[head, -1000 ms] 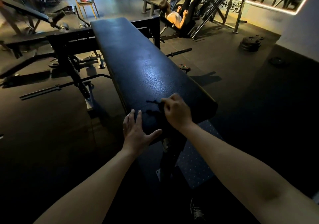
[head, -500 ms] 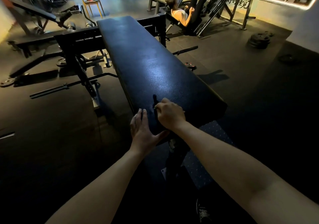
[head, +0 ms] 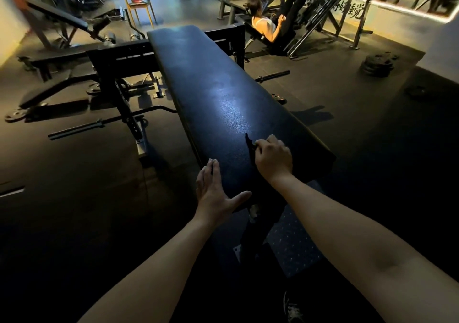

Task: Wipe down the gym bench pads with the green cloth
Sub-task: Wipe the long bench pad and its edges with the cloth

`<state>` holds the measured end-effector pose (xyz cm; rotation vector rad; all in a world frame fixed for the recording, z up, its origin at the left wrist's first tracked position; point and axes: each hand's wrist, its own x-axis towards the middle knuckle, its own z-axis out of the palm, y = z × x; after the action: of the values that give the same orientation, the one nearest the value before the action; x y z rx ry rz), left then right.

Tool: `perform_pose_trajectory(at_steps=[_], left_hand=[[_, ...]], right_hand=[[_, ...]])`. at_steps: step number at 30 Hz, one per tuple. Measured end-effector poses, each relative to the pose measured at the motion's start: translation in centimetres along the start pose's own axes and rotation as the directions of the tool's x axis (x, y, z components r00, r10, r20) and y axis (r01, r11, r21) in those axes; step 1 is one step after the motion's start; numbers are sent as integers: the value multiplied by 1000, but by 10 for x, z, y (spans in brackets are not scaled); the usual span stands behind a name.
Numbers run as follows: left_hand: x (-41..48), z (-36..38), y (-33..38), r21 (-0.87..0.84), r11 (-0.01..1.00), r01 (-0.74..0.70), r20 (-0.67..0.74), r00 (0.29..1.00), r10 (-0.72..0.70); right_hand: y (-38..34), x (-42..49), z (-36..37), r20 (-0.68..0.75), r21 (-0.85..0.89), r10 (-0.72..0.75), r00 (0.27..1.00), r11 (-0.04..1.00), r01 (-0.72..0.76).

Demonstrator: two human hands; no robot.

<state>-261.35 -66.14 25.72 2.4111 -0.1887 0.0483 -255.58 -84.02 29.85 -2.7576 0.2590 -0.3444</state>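
Note:
A long black bench pad [head: 213, 84] runs from the near middle away toward the back. My right hand [head: 273, 158] sits on its near end with fingers curled, gripping a dark cloth [head: 249, 141] that looks almost black in the dim light; only a thin edge of the cloth shows left of the knuckles. My left hand [head: 213, 191] lies flat on the pad's near left corner, fingers straight and together, thumb spread toward the right.
Barbells [head: 99, 123] and a black rack frame [head: 119, 59] lie left of the bench. A weight-plate stack [head: 377, 65] sits at the right. A person [head: 263, 22] works on a machine behind, and a yellow chair [head: 136, 4] stands at the back.
My right hand with the cloth has slid slightly to the right and farther along the pad. My left hand stays flat on the near left corner.

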Motion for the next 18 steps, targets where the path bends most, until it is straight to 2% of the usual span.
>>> perform_pose_trajectory(at_steps=[5,9,13,18], left_hand=[[-12,1,-19,-152,988,17,17,1000,-14],[-40,-7,-34,-354,935,20,-28,999,-32],[-42,-13,-36,-353,935,26,9,1000,-25],[-42,-19,-49,-292,949,120,129,988,-86]], right_hand=[[-27,-30,4,31,53,-73,997,996,71],[-55,-63,12,47,79,-205,978,976,201],[-74,-81,14,66,118,-259,964,961,250],[-93,-105,12,117,167,-406,907,908,385]])
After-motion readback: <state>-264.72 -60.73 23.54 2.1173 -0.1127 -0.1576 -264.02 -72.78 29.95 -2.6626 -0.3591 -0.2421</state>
